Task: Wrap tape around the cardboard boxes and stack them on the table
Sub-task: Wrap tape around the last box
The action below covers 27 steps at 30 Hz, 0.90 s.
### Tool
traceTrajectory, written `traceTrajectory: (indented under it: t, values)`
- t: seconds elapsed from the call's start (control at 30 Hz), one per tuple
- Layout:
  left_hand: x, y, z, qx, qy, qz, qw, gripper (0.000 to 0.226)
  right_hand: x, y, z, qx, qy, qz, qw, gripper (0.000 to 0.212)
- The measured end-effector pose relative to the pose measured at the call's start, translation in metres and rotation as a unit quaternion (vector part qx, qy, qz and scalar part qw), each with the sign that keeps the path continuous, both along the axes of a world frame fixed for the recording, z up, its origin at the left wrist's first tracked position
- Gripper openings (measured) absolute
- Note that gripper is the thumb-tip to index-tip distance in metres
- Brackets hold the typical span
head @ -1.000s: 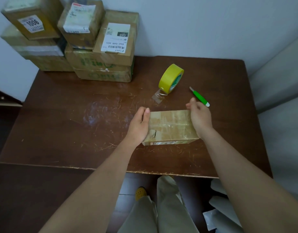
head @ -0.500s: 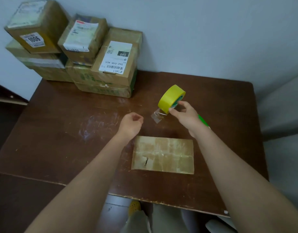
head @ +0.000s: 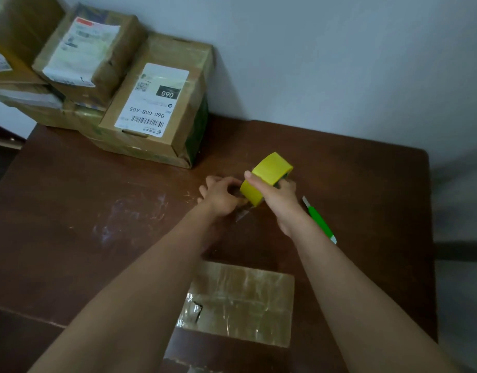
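Two hands meet at the yellow tape roll (head: 267,179): the right hand (head: 279,201) grips it upright, while the left hand (head: 222,196) pinches at its loose clear end, likely to pull a strip free. Nearer than the roll lies the taped cardboard box (head: 240,302); right of the roll, a green utility knife (head: 319,220); far left of it, the stacked boxes (head: 154,103).

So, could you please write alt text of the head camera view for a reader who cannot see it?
A right hand grips a yellow tape roll above a brown table while the left hand pinches its loose end. A taped flat box lies nearer, a green knife lies right, and stacked boxes stand far left.
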<state>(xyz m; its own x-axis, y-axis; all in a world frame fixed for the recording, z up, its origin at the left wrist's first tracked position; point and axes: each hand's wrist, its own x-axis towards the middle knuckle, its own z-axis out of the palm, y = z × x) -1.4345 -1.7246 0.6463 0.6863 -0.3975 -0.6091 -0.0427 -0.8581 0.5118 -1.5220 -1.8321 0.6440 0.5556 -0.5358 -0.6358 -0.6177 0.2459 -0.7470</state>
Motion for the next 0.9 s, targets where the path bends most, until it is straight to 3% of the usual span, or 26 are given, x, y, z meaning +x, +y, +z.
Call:
traceTrajectory:
  t: [0.27,0.43,0.5,0.6,0.67,0.7,0.83,0.9]
  values:
    - [0.001,-0.004,-0.015,0.038,-0.055,-0.048,0.997,0.025,-0.006,-0.009,-0.007,0.022,-0.06,-0.003,0.998,0.099]
    - [0.003,0.008,-0.007,0.03,-0.005,-0.083,0.996,0.013,-0.009,-0.003,-0.001,-0.004,-0.098,0.039,0.994,0.087]
    - [0.003,0.015,-0.003,-0.013,0.038,-0.078,0.996,0.024,-0.008,0.001,0.009,-0.013,-0.119,0.039,0.992,0.072]
    - [0.004,0.02,0.014,-0.148,0.111,0.048,0.982,0.015,-0.005,-0.003,0.033,0.008,-0.147,0.011,0.989,0.021]
    - [0.008,0.019,0.033,-0.189,0.139,0.096,0.967,0.017,-0.003,-0.009,0.047,0.006,-0.144,0.015,0.989,0.01]
    - [0.009,0.018,0.044,-0.197,0.147,0.097,0.964,0.017,-0.004,-0.011,0.053,-0.004,-0.13,0.025,0.991,0.014]
    - [0.008,0.027,0.075,-0.177,0.169,0.058,0.968,0.014,-0.015,-0.009,0.075,0.01,-0.034,0.026,0.999,0.073]
    - [0.001,0.036,0.089,-0.163,0.19,0.053,0.967,0.011,-0.026,-0.004,0.089,0.021,0.004,0.023,1.0,0.071]
